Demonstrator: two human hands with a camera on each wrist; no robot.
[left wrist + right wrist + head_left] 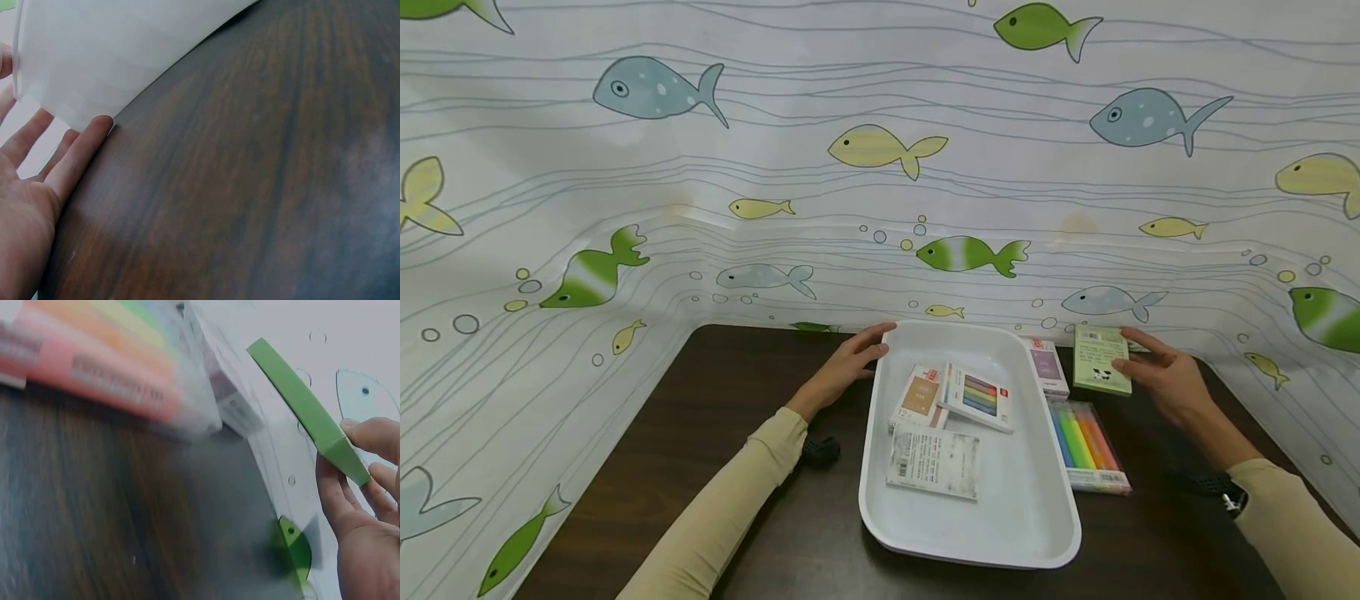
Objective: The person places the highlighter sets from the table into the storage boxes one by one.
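Note:
My right hand point(1176, 383) pinches a thin light-green box point(1102, 358) with small print and a panda picture. In the right wrist view the box point(306, 400) is tilted edge-on, thumb on one face and fingers behind it, raised over the table. My left hand point(847, 367) touches the far left corner of a white plastic tray point(973, 533), its fingers extended along the outer wall in the left wrist view. Inside the tray lie a brown-and-white box point(919, 398), a box with a rainbow-striped picture point(977, 396) and a grey-white printed box point(934, 460).
Right of the tray, a clear pack of bright highlighters point(1086, 446) and a purple-and-white box point(1048, 367) lie on the dark wooden table point(647, 500). A fish-patterned curtain point(820, 200) rises behind and at both sides.

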